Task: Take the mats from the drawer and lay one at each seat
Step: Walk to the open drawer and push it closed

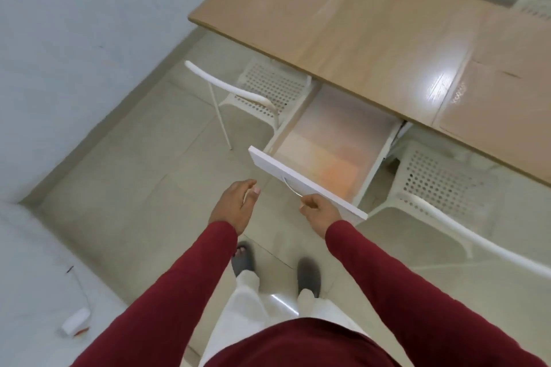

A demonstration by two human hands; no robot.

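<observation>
A white drawer [301, 179] stands pulled out from under the wooden table [372, 33]. Inside it lie flat mats [331, 155], pale and orange-tinted, blurred. My right hand [317, 211] is closed on the thin metal handle [290, 188] at the drawer's front panel. My left hand [235, 205] hovers to the left of the drawer front, fingers loosely apart, holding nothing.
White perforated chairs stand left [262, 89] and right [441, 188] of the drawer, and two more [533, 3] at the table's far side. A white wall [74, 39] runs along the left. A small white object with a cable [76, 320] lies on a pale surface at lower left.
</observation>
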